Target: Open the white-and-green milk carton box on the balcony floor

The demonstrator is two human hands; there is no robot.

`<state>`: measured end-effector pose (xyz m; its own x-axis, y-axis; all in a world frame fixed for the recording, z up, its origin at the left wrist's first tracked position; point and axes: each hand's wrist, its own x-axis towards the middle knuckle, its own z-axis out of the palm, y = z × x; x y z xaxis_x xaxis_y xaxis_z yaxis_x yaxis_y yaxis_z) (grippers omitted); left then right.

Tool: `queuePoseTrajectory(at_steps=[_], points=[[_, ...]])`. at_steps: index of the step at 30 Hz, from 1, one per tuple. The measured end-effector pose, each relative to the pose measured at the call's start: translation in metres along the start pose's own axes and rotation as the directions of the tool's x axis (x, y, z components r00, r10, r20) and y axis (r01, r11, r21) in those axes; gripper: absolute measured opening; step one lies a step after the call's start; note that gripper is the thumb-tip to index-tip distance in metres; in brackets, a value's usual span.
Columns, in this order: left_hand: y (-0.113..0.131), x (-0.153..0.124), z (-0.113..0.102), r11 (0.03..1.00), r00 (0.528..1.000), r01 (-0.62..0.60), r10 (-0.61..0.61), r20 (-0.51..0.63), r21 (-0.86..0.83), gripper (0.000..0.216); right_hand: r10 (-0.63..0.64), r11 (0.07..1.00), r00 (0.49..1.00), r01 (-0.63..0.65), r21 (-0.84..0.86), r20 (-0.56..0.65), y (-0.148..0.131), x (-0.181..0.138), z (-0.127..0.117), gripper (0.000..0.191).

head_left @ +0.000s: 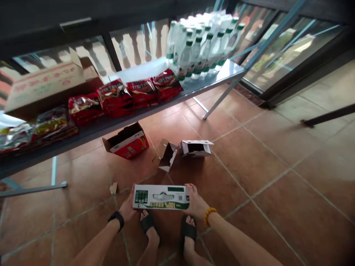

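Fingers of the left hand and right hand gripped opposite ends of a flattened white-and-green carton, its long axis lying crosswise at lower centre, both hands equally near.

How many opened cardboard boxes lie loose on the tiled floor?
3: a red-printed cardboard box nearest the shelf, a torn brown cardboard piece beside it, and a white cardboard box to its right. Others may be hidden under the shelf.

I seem to be in a small shop's stockroom: a metal shelf across the upper frame carries snack packets and shrink-wrapped water bottles, above tiled floor.
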<state>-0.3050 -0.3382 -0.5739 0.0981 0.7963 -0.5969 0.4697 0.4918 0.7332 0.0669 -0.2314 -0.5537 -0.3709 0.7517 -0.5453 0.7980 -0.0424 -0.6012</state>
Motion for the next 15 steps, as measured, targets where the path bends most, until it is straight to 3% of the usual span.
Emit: queuePoseTrajectory(at_steps=[4, 8, 11, 15], points=[[-0.081, 0.061, 0.027, 0.995, 0.995, 0.051, -0.044, -0.086, 0.084, 0.108, 0.046, 0.999, 0.997, -0.044, 0.032, -0.070, 0.058, 0.042, 0.090, 0.107], [-0.133, 0.116, 0.049, 0.978, 0.989, 0.070, -0.042, -0.141, 0.196, 0.088, 0.115, 0.987, 0.975, -0.089, 0.137, -0.191, 0.108, 0.062, 0.160, 0.103], [-0.146, 0.149, 0.064, 0.971, 0.983, 0.078, -0.037, -0.182, 0.225, 0.081, 0.143, 0.979, 0.955, -0.098, 0.178, -0.260, 0.130, 0.068, 0.196, 0.102], [-0.140, 0.190, 0.084, 0.983, 0.960, 0.088, -0.041, -0.278, 0.160, 0.064, 0.318, 0.942, 0.895, -0.261, 0.213, -0.314, 0.146, 0.063, 0.244, 0.099]])
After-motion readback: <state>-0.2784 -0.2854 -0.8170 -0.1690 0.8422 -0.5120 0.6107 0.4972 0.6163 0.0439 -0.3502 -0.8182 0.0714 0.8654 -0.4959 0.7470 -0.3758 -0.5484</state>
